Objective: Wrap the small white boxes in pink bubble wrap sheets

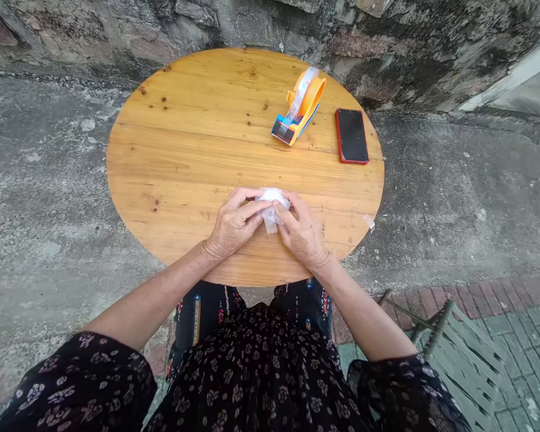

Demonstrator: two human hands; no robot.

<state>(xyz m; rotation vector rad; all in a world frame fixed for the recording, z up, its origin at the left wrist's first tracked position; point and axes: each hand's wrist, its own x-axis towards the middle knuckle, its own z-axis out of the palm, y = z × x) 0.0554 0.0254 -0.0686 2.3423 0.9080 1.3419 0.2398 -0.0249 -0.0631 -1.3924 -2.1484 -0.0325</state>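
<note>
2 hands meet over a round wood table (180, 150), close to the edge by the person. Between them is a small white bundle (272, 195). It looks soft and thin, but I cannot tell if it is paper or plastic, or if something is inside. The left hand (234, 223) pinches its left side. The right hand (302, 231) pinches its right side. So both hands are closed on the bundle, and neither is free. A see-through strip (270, 224) pokes out of it toward the person.

The step in hand seems to be pressing and folding the bundle in snug. The next move seems to call for gentle fingers: 1 hand to hold the bundle still, and 1 to smooth the strip flat. With a loose grip, the folds could pop open.

An orange and blue tape holder (300, 109) sits farther back, well apart from the hands. A phone (352, 136) in a red case lies to its right. A little clear scrap (369, 222) is at the table's right edge.
</note>
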